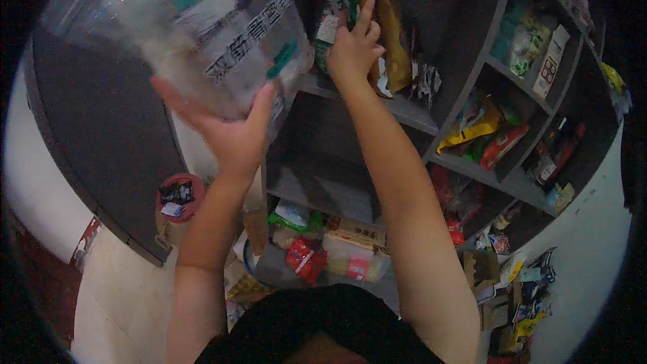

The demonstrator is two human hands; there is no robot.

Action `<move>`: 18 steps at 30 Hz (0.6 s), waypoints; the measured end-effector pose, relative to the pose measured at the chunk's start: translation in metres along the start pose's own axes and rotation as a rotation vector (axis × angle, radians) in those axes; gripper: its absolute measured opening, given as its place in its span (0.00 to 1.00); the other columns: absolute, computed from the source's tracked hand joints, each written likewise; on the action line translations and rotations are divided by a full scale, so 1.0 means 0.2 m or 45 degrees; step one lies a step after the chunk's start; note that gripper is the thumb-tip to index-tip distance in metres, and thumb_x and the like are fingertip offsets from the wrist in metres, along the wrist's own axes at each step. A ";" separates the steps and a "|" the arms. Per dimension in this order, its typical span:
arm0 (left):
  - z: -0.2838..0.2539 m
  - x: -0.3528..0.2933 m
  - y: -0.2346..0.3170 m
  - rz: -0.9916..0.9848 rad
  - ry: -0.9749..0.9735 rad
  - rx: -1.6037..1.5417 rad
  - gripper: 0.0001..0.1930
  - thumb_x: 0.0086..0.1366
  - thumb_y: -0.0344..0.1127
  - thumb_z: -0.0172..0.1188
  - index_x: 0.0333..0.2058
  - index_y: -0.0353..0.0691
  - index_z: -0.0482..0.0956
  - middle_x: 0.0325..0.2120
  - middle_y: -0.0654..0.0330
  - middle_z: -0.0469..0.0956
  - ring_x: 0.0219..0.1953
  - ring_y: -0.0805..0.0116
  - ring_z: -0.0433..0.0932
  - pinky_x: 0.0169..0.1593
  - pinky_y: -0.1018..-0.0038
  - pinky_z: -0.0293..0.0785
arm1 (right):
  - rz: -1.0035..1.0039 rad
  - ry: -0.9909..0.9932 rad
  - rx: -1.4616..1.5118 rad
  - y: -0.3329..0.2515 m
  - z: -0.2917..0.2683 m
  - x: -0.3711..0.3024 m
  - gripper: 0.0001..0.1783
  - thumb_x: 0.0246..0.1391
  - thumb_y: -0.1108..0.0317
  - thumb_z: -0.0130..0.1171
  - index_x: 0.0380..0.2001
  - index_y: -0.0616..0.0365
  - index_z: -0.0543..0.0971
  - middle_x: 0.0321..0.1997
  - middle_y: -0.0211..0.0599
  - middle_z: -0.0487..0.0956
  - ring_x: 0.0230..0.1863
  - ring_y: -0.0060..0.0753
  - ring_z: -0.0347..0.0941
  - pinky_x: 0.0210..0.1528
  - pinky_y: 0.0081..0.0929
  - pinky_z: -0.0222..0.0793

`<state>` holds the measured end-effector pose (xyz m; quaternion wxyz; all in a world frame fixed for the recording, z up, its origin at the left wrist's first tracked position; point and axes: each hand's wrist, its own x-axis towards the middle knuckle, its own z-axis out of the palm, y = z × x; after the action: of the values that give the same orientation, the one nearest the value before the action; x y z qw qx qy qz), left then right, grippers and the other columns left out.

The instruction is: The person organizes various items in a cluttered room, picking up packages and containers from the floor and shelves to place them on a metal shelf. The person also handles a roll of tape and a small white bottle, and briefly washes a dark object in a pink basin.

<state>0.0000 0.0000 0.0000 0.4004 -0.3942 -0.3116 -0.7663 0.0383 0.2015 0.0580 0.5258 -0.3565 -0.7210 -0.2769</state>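
A large clear plastic bag (pixel 195 47) with dark print and green patches rises at the upper left. My left hand (pixel 226 128) grips its lower part, thumb on the near side and fingers partly hidden. Its pale contents are blurred. My right hand (pixel 356 50) reaches into an upper shelf compartment. Its fingers are partly bent around a dark green package (pixel 331 17) with a white label, the index finger pointing up along it. Just right of that hand stands a brown-yellow packet (pixel 396 40), and beside it lies a crumpled silvery wrapper (pixel 426 79).
The dark grey shelf unit (pixel 465 61) has several compartments with packets, including a yellow bag (pixel 472 131) and a white box (pixel 551 61). Lower down lie a red packet (pixel 305 259) and other bags. A pink-lidded bin (pixel 180 195) stands left, near a dark panel (pixel 101 128).
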 end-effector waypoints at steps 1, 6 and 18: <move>0.05 0.00 -0.02 0.030 0.007 0.209 0.52 0.47 0.38 0.67 0.61 0.39 0.35 0.61 0.45 0.39 0.64 0.51 0.38 0.63 0.59 0.41 | 0.001 -0.012 0.005 0.03 -0.01 0.00 0.36 0.35 0.68 0.64 0.53 0.48 0.67 0.68 0.43 0.31 0.57 0.53 0.50 0.45 0.53 0.58; 0.34 0.01 -0.17 0.054 -0.053 0.476 0.50 0.47 0.36 0.66 0.60 0.35 0.38 0.57 0.42 0.49 0.59 0.47 0.50 0.58 0.61 0.54 | 0.072 0.049 0.015 0.11 -0.05 -0.02 0.34 0.32 0.70 0.65 0.49 0.50 0.70 0.68 0.46 0.32 0.55 0.52 0.52 0.42 0.49 0.61; 0.63 -0.07 -0.48 -0.041 -0.590 0.683 0.48 0.52 0.30 0.60 0.62 0.61 0.34 0.52 0.36 0.55 0.46 0.39 0.68 0.43 0.59 0.70 | -0.029 0.086 0.088 0.16 -0.08 -0.03 0.37 0.31 0.70 0.63 0.53 0.47 0.68 0.67 0.49 0.36 0.56 0.54 0.53 0.45 0.48 0.61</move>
<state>-0.0333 0.1519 0.0348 0.3961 -0.4335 -0.5906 -0.5536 0.0734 0.2075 0.0578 0.5586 -0.3205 -0.7159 -0.2697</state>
